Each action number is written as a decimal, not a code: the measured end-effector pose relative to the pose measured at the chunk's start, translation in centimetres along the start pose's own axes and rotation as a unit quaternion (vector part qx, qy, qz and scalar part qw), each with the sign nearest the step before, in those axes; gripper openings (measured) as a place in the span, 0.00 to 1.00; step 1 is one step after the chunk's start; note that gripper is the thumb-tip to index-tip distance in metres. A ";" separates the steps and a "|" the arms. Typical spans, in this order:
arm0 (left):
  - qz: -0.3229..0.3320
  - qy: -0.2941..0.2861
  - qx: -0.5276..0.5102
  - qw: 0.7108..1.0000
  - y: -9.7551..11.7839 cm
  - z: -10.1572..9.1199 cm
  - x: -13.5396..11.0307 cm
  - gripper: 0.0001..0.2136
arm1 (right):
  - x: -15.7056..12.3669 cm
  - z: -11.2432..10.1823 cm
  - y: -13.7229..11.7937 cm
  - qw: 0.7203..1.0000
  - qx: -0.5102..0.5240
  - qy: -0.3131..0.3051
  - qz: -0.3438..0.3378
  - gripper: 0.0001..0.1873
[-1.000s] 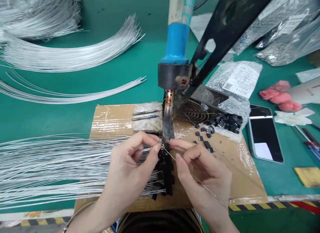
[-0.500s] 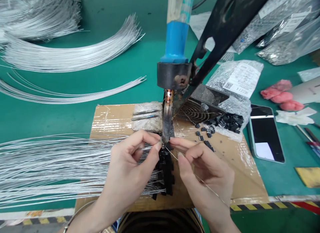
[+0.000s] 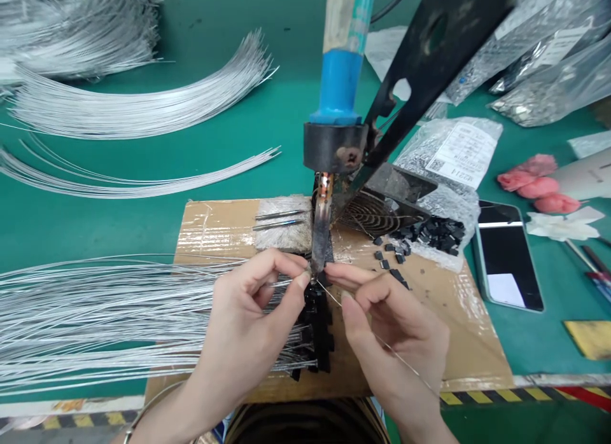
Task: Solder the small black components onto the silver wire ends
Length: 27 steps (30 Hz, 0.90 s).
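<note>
A soldering iron (image 3: 321, 231) with a blue handle hangs in a black bracket, its tip pointing down between my hands. My left hand (image 3: 260, 310) is closed in a pinch just left of the tip, on a thin grey wire (image 3: 281, 282); the fingertips hide its end. To the right, my right hand (image 3: 398, 329) pinches a strand of solder wire (image 3: 330, 294) that runs from the tip back under the palm. Beneath both hands lie many grey wires (image 3: 119, 310) whose right ends carry small black connectors (image 3: 321, 333).
A cardboard sheet (image 3: 458, 329) covers the work spot. Two metal rods lie on a pale pad (image 3: 281, 237). A round-grilled fan (image 3: 377, 212), loose black pieces (image 3: 442, 234), a phone (image 3: 508, 256) and plastic bags (image 3: 458, 154) are at right. Wire bundles (image 3: 138, 116) lie at back left.
The whole view has shifted very slightly. Both hands keep their pinches at the iron's tip, with no clear movement of wire or solder.
</note>
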<state>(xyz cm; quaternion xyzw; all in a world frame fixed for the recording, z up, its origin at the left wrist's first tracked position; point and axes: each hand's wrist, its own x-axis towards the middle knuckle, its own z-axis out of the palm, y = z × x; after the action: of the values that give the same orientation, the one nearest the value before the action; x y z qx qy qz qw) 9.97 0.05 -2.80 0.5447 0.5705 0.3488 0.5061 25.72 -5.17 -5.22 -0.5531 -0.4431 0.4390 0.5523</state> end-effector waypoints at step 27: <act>0.009 -0.003 0.005 1.000 -0.3 0.0 -0.2 0.06 | 0.0 0.4 -0.5 0.999 -0.051 0.014 -0.008 0.12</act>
<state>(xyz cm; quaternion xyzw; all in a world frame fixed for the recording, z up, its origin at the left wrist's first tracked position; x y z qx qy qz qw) 9.85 -0.15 -3.08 0.5536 0.5658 0.3490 0.5016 25.35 -5.10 -4.68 -0.5827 -0.4615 0.4037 0.5334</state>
